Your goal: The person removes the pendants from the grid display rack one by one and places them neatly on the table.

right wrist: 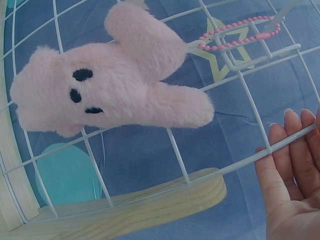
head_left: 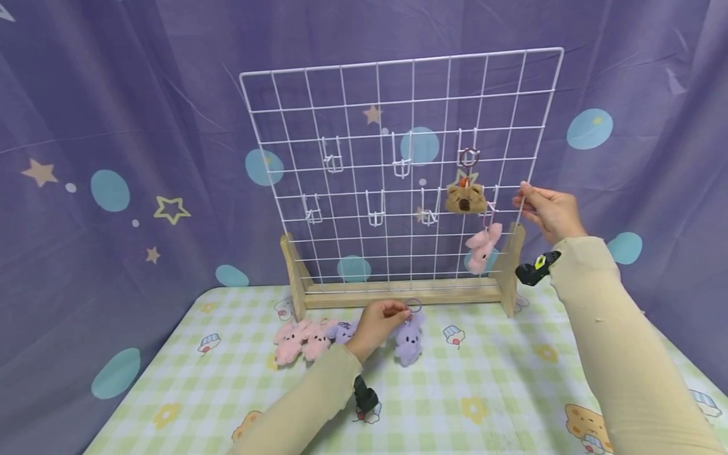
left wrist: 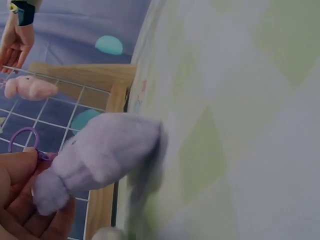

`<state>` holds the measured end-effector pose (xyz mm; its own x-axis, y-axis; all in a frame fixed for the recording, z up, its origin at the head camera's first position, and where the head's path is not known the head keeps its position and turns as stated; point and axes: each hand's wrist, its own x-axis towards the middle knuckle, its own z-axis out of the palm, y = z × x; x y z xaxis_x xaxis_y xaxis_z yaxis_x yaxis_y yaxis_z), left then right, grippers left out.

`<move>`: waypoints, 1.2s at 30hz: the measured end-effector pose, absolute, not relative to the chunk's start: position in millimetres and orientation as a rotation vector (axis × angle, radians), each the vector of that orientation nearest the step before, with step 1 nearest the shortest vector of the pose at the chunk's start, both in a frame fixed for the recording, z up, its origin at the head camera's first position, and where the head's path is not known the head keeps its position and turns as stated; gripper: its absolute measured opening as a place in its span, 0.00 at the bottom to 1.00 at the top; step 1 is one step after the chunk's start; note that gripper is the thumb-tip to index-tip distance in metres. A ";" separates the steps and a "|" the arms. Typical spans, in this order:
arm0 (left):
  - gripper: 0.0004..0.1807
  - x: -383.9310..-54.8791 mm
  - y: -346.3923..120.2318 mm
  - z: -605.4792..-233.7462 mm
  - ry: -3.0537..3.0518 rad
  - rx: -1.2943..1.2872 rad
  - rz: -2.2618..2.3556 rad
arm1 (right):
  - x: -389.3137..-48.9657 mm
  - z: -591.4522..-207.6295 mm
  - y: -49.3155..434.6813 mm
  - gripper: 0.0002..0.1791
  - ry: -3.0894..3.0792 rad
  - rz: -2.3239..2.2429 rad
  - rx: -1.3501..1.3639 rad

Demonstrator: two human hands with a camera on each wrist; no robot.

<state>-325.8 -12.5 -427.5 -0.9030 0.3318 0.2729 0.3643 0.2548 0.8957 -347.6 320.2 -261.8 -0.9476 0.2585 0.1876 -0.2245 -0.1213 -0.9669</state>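
Pinching purple plush (head_left: 408,344), left fingers (head_left: 399,315) curled

We see a purple-blue fabric curtain (head_left: 170,114) all across the back, vertical folds, some creases. We note its print: teal ovals (head_left: 116,374), peach solid stars (head_left: 40,172), yellow outlined stars (head_left: 171,209), pale dots (head_left: 71,188). Below, we have a table (head_left: 216,379), back left corner rounded, under green-and-white checked cloth (head_left: 529,411) printed with yellow flowers (head_left: 474,409) and cupcakes (head_left: 454,335). Lighting looks soft to us, with faint shadows on the cloth.
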 end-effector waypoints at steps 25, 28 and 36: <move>0.02 -337.9 1.2 -437.3 -2.568 -0.508 -1.291 | -347.7 -262.6 319.1 0.09 -1.820 2.143 -0.050; 0.02 -337.0 1.5 -435.9 -2.556 -0.504 -1.280 | -347.3 -262.7 319.3 0.09 -1.820 2.146 -0.049; 0.02 -339.6 1.6 -437.1 -2.565 -0.455 -1.319 | -347.4 -263.3 319.1 0.10 -1.822 2.148 -0.038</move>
